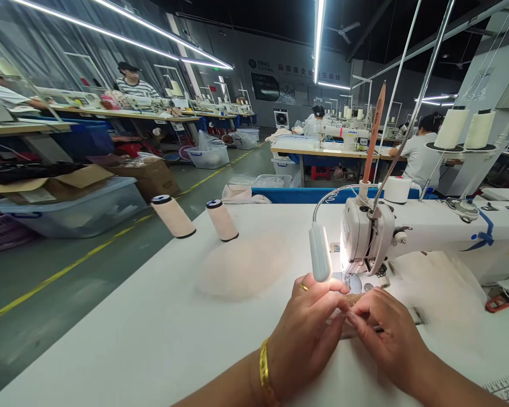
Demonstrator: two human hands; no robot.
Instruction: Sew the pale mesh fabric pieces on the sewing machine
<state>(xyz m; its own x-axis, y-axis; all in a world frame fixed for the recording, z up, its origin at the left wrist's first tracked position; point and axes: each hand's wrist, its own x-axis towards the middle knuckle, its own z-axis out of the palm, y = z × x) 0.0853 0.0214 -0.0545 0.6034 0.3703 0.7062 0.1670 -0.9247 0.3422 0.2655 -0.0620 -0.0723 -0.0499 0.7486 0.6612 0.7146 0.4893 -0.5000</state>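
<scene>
My left hand (307, 333), with a gold bangle on the wrist and a ring, and my right hand (388, 333) meet fingertip to fingertip on the white table just in front of the sewing machine (407, 234). Both pinch a small pale piece (351, 308) under the lit lamp (320, 254), close to the needle area. What exactly the fingers hold is too small to name. A mound of sheer pinkish fabric (244, 265) lies to the left of my hands.
Two cream thread cones (173, 216) (221, 220) stand at the table's far left edge. Thread spools (452, 129) sit on a stand behind the machine. An aisle with a yellow line, bins and boxes runs left. Other people work at distant tables.
</scene>
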